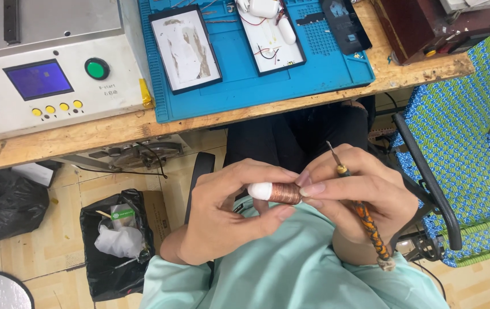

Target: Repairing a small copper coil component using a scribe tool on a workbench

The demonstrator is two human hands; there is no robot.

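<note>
**2 hands on a copper coil, held over the lap**

The left hand (228,214) grips a small coil of copper wire (284,193) wound on a white core (259,190), with the thumb under it and the fingers curled over the top. The coil sits between the 2 hands, in front of the person's pale green shirt (302,263) and well below the edge of the wooden bench (85,134).

The right hand (359,194) meets the coil from the other side, its fingertips (312,189) pressed against the copper end. The same hand also holds a thin pick tool (365,214) with an orange and black wrapped handle. The tool lies slanted across the palm, its metal tip pointing up toward the bench and its butt end sticking out below the wrist.

On the bench lies a blue work mat (313,74) bearing 2 black-framed trays. The left tray (185,48) holds a white sheet with brown smears; the right tray (271,34) holds small white parts and red and black wires. To the left stands a grey machine (50,63) with a blue screen, a green button, a red button and 4 small yellow buttons.

A chair with blue and green woven webbing (462,137) stands at the right. On the tiled floor at the left, 1 open black bag (116,246) holds crumpled white scraps.
</note>
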